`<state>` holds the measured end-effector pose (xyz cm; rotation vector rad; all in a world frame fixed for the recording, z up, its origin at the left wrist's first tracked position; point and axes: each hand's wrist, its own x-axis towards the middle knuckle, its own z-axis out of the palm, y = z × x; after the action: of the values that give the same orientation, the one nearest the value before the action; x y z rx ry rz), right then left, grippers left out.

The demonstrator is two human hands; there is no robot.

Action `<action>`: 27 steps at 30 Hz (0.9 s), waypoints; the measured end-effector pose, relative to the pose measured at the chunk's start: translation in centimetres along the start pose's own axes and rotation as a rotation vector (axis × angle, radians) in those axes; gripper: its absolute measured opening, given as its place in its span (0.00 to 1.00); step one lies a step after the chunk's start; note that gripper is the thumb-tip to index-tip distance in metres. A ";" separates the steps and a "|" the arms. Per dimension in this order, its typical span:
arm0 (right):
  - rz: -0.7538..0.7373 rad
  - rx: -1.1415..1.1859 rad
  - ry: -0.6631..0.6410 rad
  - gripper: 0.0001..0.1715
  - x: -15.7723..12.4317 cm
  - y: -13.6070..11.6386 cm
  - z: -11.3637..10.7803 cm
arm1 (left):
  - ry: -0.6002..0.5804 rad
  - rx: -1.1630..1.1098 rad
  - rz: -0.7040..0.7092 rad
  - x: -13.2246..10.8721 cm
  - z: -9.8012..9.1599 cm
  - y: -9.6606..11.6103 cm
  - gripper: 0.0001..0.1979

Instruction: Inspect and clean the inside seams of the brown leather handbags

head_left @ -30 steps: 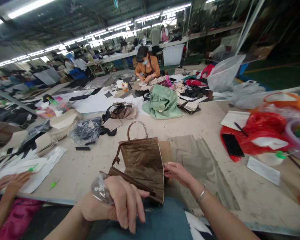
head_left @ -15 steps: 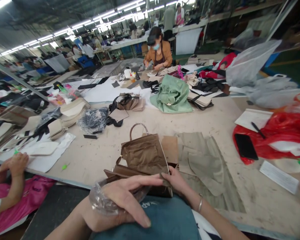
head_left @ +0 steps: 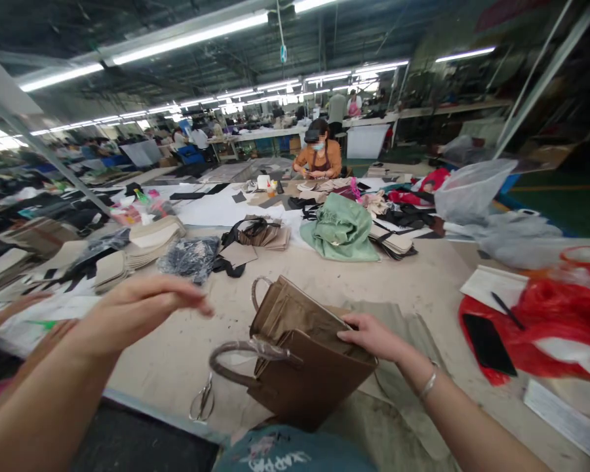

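A brown handbag [head_left: 319,373] stands tilted at the table's front edge, its open top showing a brown lining. My right hand [head_left: 368,335] grips the bag's upper right rim, with a bracelet on that wrist. Raised over the table to the left of the bag, my left hand [head_left: 147,305] holds nothing, and its fingers stretch to the right. One bag handle, partly wrapped in clear plastic, arches toward the left. Metal scissors [head_left: 203,400] lie left of the bag. Olive-grey fabric [head_left: 408,393] lies under and right of it.
A green cloth bundle [head_left: 341,229] and black plastic packet [head_left: 191,257] lie farther back. On the right are a red bag [head_left: 553,314] and black phone [head_left: 489,344]. A co-worker's hand [head_left: 54,337] is at far left; another person [head_left: 319,154] sits across the table.
My left hand has moved off the bag to the left and up. The bag is turned and tilted more upright, its outer side now showing. Scissors have come into view, and the camera has tilted up.
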<state>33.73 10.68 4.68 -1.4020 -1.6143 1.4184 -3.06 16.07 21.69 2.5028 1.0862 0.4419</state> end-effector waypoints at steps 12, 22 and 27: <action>-0.080 0.033 -0.300 0.15 -1.0 -4.2 -3.1 | -0.407 0.183 0.557 12.5 13.6 2.4 0.22; -0.094 -0.390 -0.192 0.15 -1.5 -6.0 -2.9 | -0.488 0.020 0.420 12.2 13.5 2.6 0.11; -0.160 -0.722 0.019 0.16 -1.1 -7.7 -1.3 | -0.449 0.098 0.338 11.2 14.2 3.2 0.10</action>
<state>32.70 10.91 12.48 -1.5899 -2.2936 0.7400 12.27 19.39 12.20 2.6935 0.5268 -0.0946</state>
